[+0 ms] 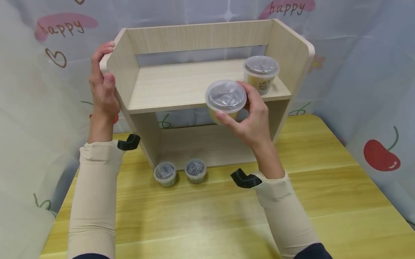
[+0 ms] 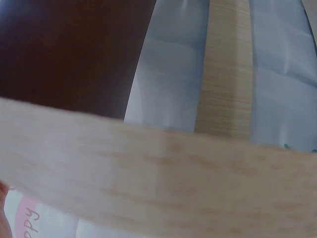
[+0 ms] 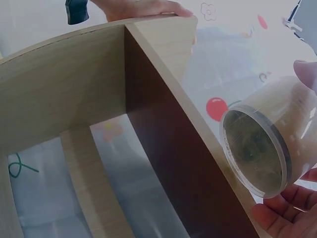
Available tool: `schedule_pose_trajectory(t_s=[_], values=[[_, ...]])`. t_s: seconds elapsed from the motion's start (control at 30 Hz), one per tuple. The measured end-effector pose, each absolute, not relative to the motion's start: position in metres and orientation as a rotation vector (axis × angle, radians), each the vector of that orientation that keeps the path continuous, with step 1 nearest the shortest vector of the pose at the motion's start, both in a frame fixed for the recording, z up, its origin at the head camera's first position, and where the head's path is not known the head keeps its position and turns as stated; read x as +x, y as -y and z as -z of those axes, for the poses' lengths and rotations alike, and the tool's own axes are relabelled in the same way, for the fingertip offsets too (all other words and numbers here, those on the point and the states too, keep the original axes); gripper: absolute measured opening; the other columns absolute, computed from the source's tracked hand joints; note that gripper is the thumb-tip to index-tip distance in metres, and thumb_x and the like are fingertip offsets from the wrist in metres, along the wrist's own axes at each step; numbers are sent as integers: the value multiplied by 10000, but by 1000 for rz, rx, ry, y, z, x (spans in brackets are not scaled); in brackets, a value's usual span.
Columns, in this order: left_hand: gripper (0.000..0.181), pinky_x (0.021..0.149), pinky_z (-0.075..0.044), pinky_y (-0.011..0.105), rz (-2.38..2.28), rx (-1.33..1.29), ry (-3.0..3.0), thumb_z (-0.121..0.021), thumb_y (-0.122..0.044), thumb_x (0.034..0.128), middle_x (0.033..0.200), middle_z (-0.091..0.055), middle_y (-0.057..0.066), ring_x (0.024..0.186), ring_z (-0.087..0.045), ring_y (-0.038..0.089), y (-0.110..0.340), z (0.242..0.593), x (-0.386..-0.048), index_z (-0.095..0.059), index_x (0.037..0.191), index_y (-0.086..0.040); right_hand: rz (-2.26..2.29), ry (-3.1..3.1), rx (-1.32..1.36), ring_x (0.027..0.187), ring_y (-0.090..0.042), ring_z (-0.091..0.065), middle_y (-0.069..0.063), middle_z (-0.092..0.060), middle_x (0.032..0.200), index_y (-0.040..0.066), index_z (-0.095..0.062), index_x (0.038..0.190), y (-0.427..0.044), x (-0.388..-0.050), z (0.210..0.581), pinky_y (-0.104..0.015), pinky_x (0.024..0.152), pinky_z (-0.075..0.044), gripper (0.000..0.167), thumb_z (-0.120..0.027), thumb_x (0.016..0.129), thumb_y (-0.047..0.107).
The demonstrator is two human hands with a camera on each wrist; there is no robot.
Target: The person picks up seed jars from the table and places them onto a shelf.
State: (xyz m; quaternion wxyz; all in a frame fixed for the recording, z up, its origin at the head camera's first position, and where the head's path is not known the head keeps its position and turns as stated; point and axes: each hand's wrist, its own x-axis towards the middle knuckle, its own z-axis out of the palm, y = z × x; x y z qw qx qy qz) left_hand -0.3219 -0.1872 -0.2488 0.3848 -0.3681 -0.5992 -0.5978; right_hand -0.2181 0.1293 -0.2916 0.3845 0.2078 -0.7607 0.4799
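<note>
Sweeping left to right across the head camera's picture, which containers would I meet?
Left small tub, right small tub, held larger cup in the right hand, other larger cup on the upper shelf.

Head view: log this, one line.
right hand holds lidded cup | left hand grips shelf unit | upper shelf: second cup | table: two small tubs

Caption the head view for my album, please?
Right hand holds a lidded plastic cup; left hand grips a wood-grain shelf unit.

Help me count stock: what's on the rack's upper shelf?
One lidded cup, at the shelf's right end. The held cup and right hand hide part of its front edge.
</note>
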Motion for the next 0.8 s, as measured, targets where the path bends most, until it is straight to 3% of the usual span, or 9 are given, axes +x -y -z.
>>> schedule_pose_trajectory(t_s=[0.57, 0.8], values=[[867, 940, -393, 288, 1475, -934, 1528, -549, -675, 800, 1349, -514, 143, 1165, -491, 271, 189, 250, -324, -479, 1249, 63, -1215, 1973, 520, 891, -140, -574, -125, -619, 1124, -34, -530, 1323, -128, -222, 283, -257, 678, -500, 818, -732, 723, 483], [865, 947, -391, 290, 1473, -936, 1530, -543, -666, 806, 1347, -512, 149, 1164, -493, 258, 188, 249, -323, -471, 1246, 75, -1220, 2016, 519, 842, -130, -545, -105, -616, 1131, -15, -539, 1308, -128, -225, 278, -267, 654, -474, 787, -745, 728, 476]])
